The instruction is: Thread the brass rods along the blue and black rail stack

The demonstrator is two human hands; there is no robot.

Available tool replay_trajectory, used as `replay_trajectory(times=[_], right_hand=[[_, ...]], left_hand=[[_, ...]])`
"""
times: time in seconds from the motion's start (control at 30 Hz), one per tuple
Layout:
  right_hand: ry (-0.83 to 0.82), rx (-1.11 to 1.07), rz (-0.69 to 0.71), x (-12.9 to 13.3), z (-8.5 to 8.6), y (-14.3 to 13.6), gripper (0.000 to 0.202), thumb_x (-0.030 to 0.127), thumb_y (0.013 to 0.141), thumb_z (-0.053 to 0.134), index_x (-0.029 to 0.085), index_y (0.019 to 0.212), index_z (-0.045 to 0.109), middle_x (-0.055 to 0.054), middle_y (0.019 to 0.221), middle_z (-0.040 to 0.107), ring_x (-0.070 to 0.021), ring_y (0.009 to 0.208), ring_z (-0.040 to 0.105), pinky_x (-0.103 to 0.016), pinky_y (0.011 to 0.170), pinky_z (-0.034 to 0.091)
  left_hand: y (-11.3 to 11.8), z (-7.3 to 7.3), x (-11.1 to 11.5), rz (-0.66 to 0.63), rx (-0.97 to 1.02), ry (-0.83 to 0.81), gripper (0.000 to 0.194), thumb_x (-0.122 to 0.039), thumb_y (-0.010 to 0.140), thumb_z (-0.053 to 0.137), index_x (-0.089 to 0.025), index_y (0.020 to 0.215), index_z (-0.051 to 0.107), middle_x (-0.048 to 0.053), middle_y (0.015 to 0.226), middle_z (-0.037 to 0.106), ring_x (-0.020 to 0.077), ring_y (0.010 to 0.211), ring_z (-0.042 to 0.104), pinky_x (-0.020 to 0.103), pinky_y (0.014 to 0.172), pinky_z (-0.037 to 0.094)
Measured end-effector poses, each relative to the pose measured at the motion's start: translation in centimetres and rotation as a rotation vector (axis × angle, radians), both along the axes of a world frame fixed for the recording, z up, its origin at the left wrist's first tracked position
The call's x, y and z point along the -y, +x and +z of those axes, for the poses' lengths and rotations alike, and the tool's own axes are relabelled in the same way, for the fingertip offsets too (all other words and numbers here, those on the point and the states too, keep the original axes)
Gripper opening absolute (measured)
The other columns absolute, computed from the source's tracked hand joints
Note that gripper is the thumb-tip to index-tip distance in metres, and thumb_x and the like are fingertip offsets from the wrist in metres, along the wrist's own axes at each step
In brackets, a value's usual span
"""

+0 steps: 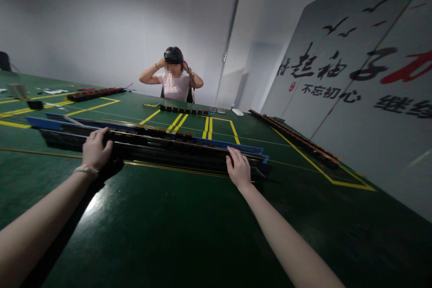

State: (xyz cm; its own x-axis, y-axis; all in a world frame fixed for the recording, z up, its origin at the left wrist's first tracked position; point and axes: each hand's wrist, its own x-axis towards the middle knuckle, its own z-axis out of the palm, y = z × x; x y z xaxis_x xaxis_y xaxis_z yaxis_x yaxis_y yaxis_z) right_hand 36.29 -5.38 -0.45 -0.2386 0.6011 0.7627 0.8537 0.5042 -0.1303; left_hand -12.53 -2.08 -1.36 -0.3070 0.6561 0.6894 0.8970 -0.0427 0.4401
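Across the green table in front of me lies a long, narrow black trough-like assembly (168,150) with blue edges and thin brass-coloured strips along it. Dark small parts sit in its middle, too blurred to name. My left hand (96,147), with a bracelet at the wrist, is closed over its near edge left of centre. Near the right end, my right hand (239,167) has its fingers curled over the same edge. The undersides of both grips are hidden.
Yellow tape lines mark the green table (175,220). Another person (175,83) sits opposite, hands raised to a headset. A black segmented strip (184,109) lies before them. Other long strips rest at the far left (96,94) and right (293,135); a white object (237,111) lies behind.
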Motion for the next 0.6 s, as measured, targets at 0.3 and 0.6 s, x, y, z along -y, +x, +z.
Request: replay_trajectory(times=[0.3, 0.6], right_hand=[[0.012, -0.290, -0.079, -0.21, 0.22, 1.02, 0.034, 0.033, 0.096, 0.035, 0.019, 0.101, 0.065, -0.008, 0.100, 0.065, -0.0211, 0.095, 0.061, -0.036, 0.083, 0.050], [0.014, -0.292, 0.022, -0.38, -0.02, 0.89, 0.031, 0.028, 0.095, 0.036, 0.021, 0.107, 0.063, -0.008, 0.104, 0.062, -0.0202, 0.100, 0.060, -0.038, 0.091, 0.050]], left_hand=[[0.12, -0.03, 0.10, -0.086, 0.006, 0.099, 0.058, -0.035, 0.082, 0.039, -0.002, 0.128, 0.053, 0.019, 0.129, 0.052, 0.0286, 0.122, 0.048, 0.041, 0.111, 0.035], [0.19, 0.17, 0.26, -0.085, 0.043, 0.121, 0.049, -0.032, 0.083, 0.041, -0.006, 0.122, 0.058, 0.015, 0.125, 0.056, 0.0254, 0.117, 0.053, 0.039, 0.108, 0.038]])
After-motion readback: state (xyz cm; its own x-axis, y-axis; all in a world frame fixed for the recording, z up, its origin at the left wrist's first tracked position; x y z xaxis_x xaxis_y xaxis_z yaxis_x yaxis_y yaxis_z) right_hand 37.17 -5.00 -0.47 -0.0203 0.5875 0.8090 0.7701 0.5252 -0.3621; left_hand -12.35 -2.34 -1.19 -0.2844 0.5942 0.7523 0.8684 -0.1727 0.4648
